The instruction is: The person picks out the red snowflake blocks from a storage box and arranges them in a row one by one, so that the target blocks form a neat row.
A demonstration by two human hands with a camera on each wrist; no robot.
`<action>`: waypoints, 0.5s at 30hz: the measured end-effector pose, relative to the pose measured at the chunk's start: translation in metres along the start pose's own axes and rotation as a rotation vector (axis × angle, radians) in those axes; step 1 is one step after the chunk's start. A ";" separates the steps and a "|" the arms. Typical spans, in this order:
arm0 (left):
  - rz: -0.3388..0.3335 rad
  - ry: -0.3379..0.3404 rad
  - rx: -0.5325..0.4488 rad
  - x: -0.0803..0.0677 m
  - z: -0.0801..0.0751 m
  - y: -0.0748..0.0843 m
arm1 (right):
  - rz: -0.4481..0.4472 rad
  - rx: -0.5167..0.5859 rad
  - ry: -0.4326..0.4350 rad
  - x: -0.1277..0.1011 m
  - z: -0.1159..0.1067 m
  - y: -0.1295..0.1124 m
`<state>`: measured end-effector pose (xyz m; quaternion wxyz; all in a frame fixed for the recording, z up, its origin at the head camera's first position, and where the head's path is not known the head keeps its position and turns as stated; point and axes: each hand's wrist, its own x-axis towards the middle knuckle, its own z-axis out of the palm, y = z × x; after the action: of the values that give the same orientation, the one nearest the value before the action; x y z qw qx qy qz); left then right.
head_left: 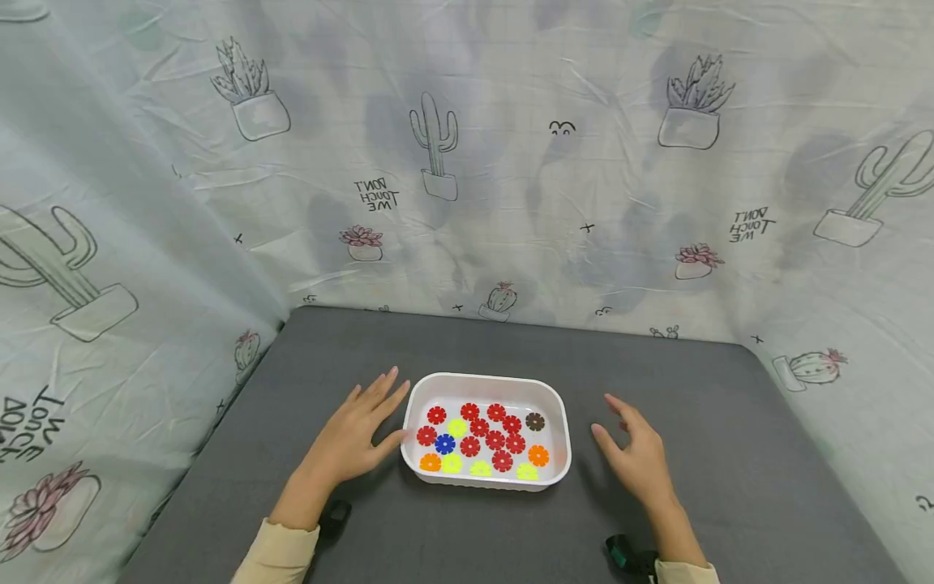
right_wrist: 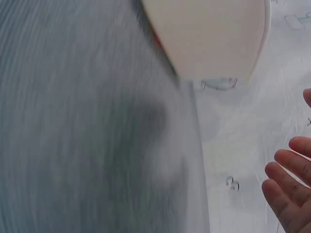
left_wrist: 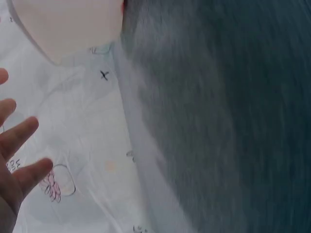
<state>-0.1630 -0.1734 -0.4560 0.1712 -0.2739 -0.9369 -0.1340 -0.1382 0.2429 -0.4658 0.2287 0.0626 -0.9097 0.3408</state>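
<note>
A: Where is the white oval plastic tray (head_left: 558,405) of coloured flower-shaped discs (head_left: 479,439)?

B: On the grey table (head_left: 730,454), between the hands, likely placed centrally for easy reach.

A: And the hands?

B: The left hand (head_left: 355,434) lies palm down, fingers (head_left: 385,389) apart and straight, thumb at the tray's rim. The right hand (head_left: 636,454) hovers near the other side, fingers relaxed and spread, holding nothing
</note>
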 end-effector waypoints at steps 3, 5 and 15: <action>0.016 0.007 -0.104 0.003 0.004 0.004 | 0.028 0.084 -0.003 0.001 0.006 -0.008; 0.017 -0.009 -0.171 0.005 0.008 0.005 | 0.047 0.145 -0.015 0.003 0.010 -0.013; -0.025 -0.121 -0.439 0.004 0.020 0.003 | 0.056 0.426 -0.075 0.012 0.020 -0.059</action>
<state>-0.1696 -0.1622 -0.4721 0.0495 -0.3004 -0.8971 -0.3201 -0.1405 0.1854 -0.4388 0.1668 0.0968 -0.8265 0.5288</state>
